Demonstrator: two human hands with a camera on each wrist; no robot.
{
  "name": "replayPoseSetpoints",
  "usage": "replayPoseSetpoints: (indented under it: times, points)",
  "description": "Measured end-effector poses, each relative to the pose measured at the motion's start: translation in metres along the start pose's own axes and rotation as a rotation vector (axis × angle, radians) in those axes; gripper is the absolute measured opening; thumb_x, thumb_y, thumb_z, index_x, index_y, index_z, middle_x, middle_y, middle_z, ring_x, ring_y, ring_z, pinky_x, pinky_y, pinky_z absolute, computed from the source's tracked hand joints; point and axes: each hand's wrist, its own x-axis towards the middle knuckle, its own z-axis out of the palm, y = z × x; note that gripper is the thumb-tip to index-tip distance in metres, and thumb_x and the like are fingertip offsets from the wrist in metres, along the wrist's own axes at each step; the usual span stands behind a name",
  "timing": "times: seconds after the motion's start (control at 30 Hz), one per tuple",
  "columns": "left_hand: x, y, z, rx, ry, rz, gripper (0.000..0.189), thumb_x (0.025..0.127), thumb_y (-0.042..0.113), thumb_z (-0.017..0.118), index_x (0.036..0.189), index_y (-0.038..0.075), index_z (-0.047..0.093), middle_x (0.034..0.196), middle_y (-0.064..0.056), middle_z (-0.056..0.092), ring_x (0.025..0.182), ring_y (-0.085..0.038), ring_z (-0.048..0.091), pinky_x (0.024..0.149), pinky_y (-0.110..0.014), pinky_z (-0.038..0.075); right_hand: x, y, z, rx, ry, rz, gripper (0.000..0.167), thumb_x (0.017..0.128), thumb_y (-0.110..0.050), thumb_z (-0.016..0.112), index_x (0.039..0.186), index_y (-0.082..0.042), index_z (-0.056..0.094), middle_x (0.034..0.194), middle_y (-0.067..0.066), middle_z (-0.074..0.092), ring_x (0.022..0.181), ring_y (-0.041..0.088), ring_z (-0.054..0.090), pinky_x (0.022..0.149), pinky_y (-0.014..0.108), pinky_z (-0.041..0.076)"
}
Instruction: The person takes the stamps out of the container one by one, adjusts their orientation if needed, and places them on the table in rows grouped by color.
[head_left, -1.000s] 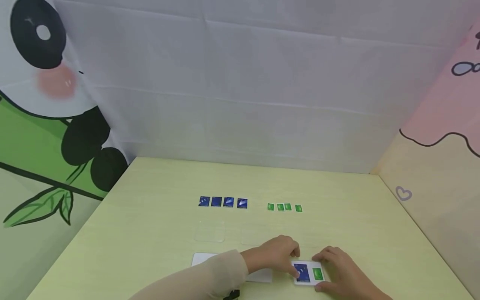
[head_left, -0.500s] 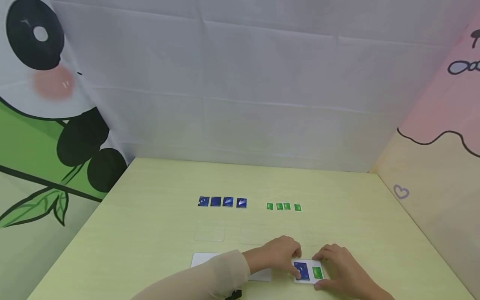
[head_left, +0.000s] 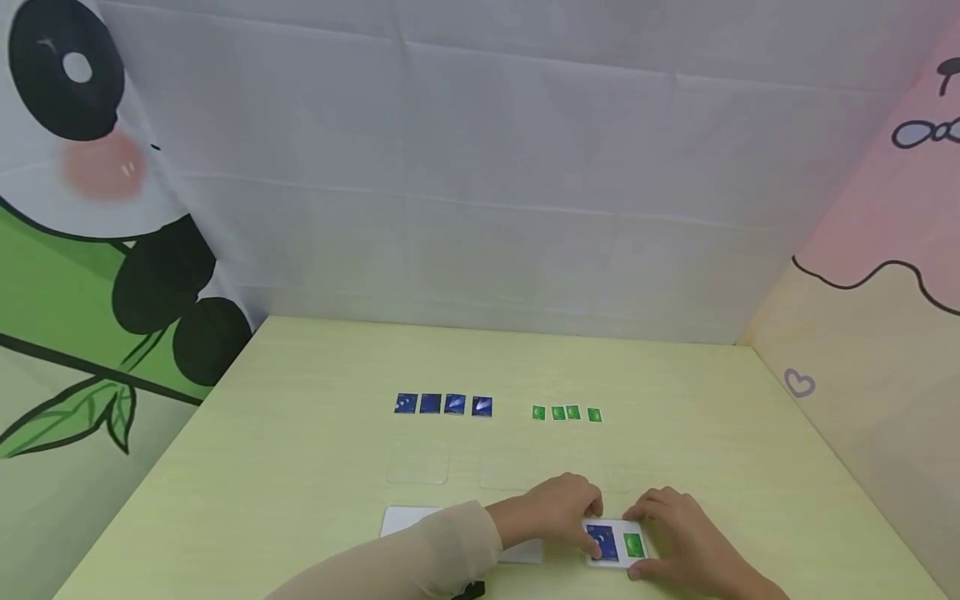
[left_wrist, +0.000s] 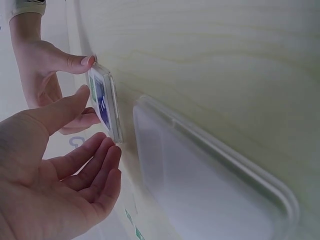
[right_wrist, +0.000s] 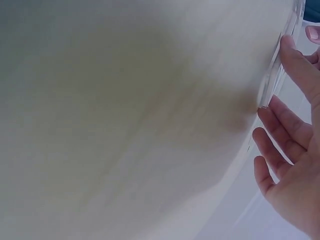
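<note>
A small flat white case (head_left: pixel 621 533) with a clear edge lies near the table's front, bearing a blue card (head_left: pixel 606 543) on its left and a smaller green card (head_left: pixel 634 546) on its right. My left hand (head_left: pixel 553 508) holds the case's left end, thumb over the blue card's lower corner and fingertips at the far edge. With thumb and fingers on opposite long edges, my right hand (head_left: pixel 688 540) grips the right end. In the right wrist view only the case's clear side (right_wrist: pixel 271 75) shows. A larger white case (left_wrist: pixel 200 175) lies beside them, partly hidden by my left arm in the head view.
Farther back on the table (head_left: pixel 315 442) lie a row of several blue cards (head_left: pixel 454 404) and several small green cards (head_left: pixel 573 412). Two faint transparent pieces (head_left: pixel 417 482) (head_left: pixel 498 486) lie in front of them. A white cloth backdrop (head_left: pixel 480 208) and printed side walls (head_left: pixel 862 433) enclose the table.
The view shifts slightly. Both hands keep their places on the small case, and the cards stay as they were.
</note>
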Motion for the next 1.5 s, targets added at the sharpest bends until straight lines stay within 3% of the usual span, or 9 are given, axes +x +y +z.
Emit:
replayPoseSetpoints:
  times: [0.27,0.63,1.03,1.5]
  points:
    - [0.001,0.007,0.001,0.006,-0.012,-0.034,0.031,0.076,0.034,0.081,0.096,0.014,0.067,0.079,0.009,0.055,0.070,-0.002,0.044,0.064,-0.014,0.038,-0.001,0.003,0.003,0.013,0.029,-0.045,0.053,0.062,-0.064,0.077,0.098,-0.027,0.067,0.099,-0.019,0.061,0.094,0.007,0.056,0.084,0.037,0.046]
    - [0.005,0.012,0.005,0.052,0.007,-0.087,0.033,0.074,0.038,0.082,0.093,0.016,0.066,0.078,0.009,0.053,0.068,-0.002,0.044,0.062,-0.015,0.037,0.002,0.005,-0.001,0.017,-0.007,-0.034,0.053,0.062,-0.065,0.076,0.098,-0.027,0.067,0.099,-0.019,0.061,0.093,0.006,0.055,0.083,0.036,0.046]
    - [0.007,0.009,0.006,0.030,0.024,-0.096,0.032,0.072,0.034,0.084,0.093,0.016,0.068,0.078,0.009,0.054,0.070,-0.002,0.044,0.064,-0.015,0.038,0.003,0.006,-0.004,0.029,-0.036,-0.026,0.055,0.063,-0.069,0.072,0.099,-0.028,0.067,0.100,-0.020,0.060,0.094,0.005,0.054,0.084,0.037,0.046]
    - [0.005,0.007,0.002,0.010,0.035,-0.093,0.026,0.075,0.031,0.082,0.091,0.016,0.069,0.079,0.010,0.059,0.071,-0.001,0.046,0.066,-0.014,0.040,0.003,0.004,-0.005,0.026,-0.008,-0.043,0.054,0.063,-0.068,0.074,0.097,-0.027,0.067,0.098,-0.020,0.060,0.093,0.005,0.053,0.083,0.036,0.046]
